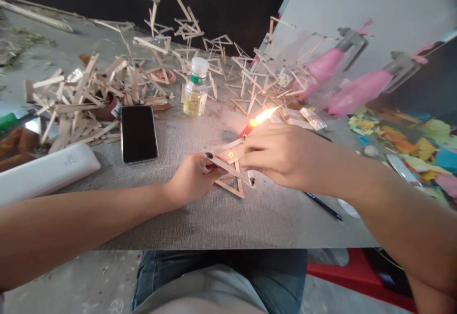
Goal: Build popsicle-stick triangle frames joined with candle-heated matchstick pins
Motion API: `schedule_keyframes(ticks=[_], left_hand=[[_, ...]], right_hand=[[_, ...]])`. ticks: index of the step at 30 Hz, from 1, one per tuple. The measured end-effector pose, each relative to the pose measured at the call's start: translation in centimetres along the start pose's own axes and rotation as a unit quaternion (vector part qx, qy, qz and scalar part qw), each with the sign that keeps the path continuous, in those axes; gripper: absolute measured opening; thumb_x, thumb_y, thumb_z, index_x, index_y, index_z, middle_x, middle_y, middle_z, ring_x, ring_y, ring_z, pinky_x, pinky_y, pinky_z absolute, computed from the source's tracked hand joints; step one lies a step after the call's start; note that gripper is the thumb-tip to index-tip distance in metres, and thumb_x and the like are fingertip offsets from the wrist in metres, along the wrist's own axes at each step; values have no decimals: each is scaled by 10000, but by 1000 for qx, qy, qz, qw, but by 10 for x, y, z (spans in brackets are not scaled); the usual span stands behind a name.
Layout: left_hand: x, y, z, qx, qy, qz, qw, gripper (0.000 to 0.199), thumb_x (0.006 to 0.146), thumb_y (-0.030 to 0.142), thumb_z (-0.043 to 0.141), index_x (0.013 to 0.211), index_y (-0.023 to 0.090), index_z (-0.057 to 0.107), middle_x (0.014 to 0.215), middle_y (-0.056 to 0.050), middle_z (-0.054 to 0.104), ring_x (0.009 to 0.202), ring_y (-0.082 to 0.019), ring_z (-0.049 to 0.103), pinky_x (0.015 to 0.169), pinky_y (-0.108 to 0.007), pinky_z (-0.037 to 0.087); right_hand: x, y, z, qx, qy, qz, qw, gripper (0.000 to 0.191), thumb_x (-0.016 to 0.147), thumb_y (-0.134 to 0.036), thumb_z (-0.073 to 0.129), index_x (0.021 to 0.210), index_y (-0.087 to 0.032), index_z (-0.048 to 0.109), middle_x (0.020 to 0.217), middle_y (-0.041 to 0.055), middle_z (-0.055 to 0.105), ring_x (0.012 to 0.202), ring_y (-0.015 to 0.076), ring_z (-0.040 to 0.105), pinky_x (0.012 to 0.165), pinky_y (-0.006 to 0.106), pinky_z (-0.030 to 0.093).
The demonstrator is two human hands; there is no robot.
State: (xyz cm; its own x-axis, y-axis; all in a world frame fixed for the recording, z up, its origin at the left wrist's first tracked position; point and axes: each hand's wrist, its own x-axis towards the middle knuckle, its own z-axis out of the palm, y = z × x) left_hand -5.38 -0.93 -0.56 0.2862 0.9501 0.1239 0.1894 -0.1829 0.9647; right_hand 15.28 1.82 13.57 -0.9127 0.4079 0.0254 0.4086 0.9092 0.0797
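My left hand (194, 176) is closed on a small frame of flat wooden sticks (232, 168), with dark blobs at some of its joints. The frame is held just above the table, and a small glowing spot shows on one of its sticks. My right hand (282, 154) is at the frame's right side, fingers drawn together in a pinch; what they grip is hidden behind them. Right behind the fingertips burns a red candle (246, 130), its bright flame (266, 115) leaning to the right. Most of the candle is covered by the frame and my right hand.
A black phone (139, 134), a bottle of yellow liquid (194, 97) and a white case (50, 171) lie or stand on the table (171, 223). Loose sticks (78, 104) heap at left. Stick figures, pink bottles (357, 92), a dark pen (323, 206) and paper scraps (424, 137) are around.
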Motion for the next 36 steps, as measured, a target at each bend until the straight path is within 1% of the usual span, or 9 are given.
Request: schedule_keyframes(ticks=[3,7,13,17,21,23,27,30,36], left_hand=[[0,0,0,-5,3,10,1000,193,894,276,662,859,168,818,827,-33,811,764,-191,718,664,-273,512],[0,-2,0,-6,7,18,1000,189,886,277,667,838,160,808,787,-27,792,718,-172,688,637,-259,498],[-1,-1,1,-13,12,19,1000,223,870,264,679,689,144,728,620,23,654,581,-104,539,546,-219,407],[0,1,0,-14,9,26,1000,243,868,243,665,646,150,696,602,32,624,571,-95,501,538,-219,390],[0,1,0,-24,8,22,999,199,871,261,689,711,151,732,679,16,697,627,-112,562,576,-226,430],[1,1,1,-20,11,9,1000,187,865,253,698,714,152,741,695,7,720,635,-117,581,581,-228,436],[2,-1,2,2,29,-10,1000,153,850,250,714,741,155,764,643,6,700,584,-111,560,568,-234,439],[1,-3,3,-11,26,-25,999,167,858,271,707,752,157,769,617,6,684,564,-114,564,541,-230,441],[0,-7,3,-27,20,-30,999,206,867,318,706,756,157,767,584,3,669,523,-115,572,478,-219,425]], right_hand=[[5,5,3,-14,-48,-49,998,322,1018,-124,467,951,-243,758,867,30,672,797,180,546,732,356,352],[14,9,3,-12,-73,-45,996,265,1007,-139,547,893,-221,771,820,32,652,751,163,491,684,341,290],[28,6,3,-8,-97,-38,995,218,973,-199,685,763,-203,744,762,-10,618,669,112,420,633,333,229],[30,2,-3,6,-92,-25,995,222,980,-202,669,766,-203,730,757,-19,601,670,108,437,640,324,254],[22,-9,-14,-9,-79,17,997,209,979,-211,617,785,-192,692,757,7,603,707,149,482,675,338,303],[16,-19,-16,-33,-49,35,998,248,996,-236,575,774,-186,671,759,23,602,725,170,499,681,348,311],[-5,-48,-4,-78,65,56,993,298,1003,-204,550,724,-184,653,710,18,582,653,159,462,640,352,305],[-22,-71,16,-100,163,102,976,225,972,-163,635,752,-182,680,643,-4,568,600,152,439,604,361,293],[-37,-100,62,-108,280,168,939,62,897,-107,767,915,-135,716,625,-23,629,571,117,523,587,342,335]])
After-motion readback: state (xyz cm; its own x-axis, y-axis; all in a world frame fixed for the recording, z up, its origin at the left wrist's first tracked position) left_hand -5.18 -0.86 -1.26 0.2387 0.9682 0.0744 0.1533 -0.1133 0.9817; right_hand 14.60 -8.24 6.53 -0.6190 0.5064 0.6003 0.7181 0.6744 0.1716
